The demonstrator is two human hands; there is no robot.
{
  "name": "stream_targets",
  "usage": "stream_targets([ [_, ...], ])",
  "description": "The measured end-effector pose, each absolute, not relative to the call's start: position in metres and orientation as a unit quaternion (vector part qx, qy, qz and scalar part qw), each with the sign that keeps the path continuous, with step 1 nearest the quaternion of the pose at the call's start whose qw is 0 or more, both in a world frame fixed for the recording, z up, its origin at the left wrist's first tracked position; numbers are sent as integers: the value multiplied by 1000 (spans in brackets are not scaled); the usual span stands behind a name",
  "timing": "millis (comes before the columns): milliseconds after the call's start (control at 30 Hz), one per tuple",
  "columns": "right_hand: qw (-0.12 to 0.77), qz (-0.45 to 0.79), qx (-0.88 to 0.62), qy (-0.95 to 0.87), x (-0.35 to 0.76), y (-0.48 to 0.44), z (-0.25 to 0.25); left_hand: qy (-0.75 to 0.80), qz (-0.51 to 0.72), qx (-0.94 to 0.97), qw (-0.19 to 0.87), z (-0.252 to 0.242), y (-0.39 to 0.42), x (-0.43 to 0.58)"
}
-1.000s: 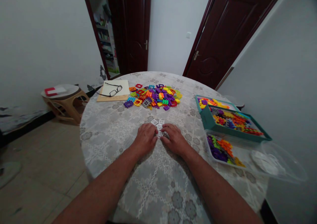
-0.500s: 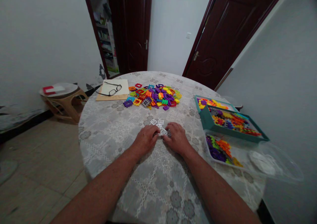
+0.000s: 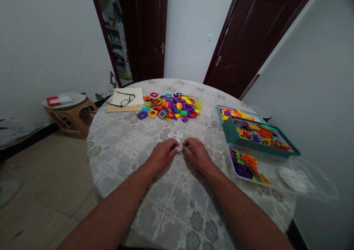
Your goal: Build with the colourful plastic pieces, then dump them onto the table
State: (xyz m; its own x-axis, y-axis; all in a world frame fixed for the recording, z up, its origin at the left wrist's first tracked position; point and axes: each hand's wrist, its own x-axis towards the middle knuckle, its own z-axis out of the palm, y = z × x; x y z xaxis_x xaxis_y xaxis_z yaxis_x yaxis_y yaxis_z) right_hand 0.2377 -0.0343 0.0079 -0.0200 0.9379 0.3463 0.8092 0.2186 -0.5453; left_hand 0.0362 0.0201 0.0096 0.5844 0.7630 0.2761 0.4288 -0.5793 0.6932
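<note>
My left hand [image 3: 163, 153] and my right hand [image 3: 197, 153] meet near the middle of the table, fingers bent in a pinch. Between their fingertips is a thin white lattice piece [image 3: 179, 148], seen nearly edge-on, gripped from both sides. Just beyond the fingers lie a white square lattice piece [image 3: 171, 135] and a second one [image 3: 179, 135], flat on the patterned tablecloth. Part of another white piece shows behind the fingertips, mostly covered. The fingers hide much of the held piece.
A heap of colourful plastic building pieces [image 3: 173, 107] lies farther back. Eyeglasses [image 3: 125, 102] rest on paper [image 3: 139, 95] at the left. To the right stand a teal box [image 3: 231, 135] and a clear plastic tub [image 3: 235, 176], both with pieces inside. A stool [image 3: 83, 113] stands beyond the table.
The white lattice piece between my hands has tipped from lying flatter to nearly edge-on. Both hands stay in almost the same place, and my right fingers have closed in a little.
</note>
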Motion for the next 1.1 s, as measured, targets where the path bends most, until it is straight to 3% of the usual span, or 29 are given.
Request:
stream_targets([
  [433, 392, 176, -565, -704, 243, -38, 13, 346, 301, 846, 273, 3, 24, 36],
  [600, 305, 70, -643, -700, 263, -38, 11, 356, 276, 848, 279, 11, 21, 36],
  [733, 208, 68, -654, -724, 269, -41, 11, 371, 264, 843, 286, 15, 20, 36],
  [1100, 158, 129, -695, -690, 273, -42, 22, 352, 247, 866, 256, 14, 20, 36],
])
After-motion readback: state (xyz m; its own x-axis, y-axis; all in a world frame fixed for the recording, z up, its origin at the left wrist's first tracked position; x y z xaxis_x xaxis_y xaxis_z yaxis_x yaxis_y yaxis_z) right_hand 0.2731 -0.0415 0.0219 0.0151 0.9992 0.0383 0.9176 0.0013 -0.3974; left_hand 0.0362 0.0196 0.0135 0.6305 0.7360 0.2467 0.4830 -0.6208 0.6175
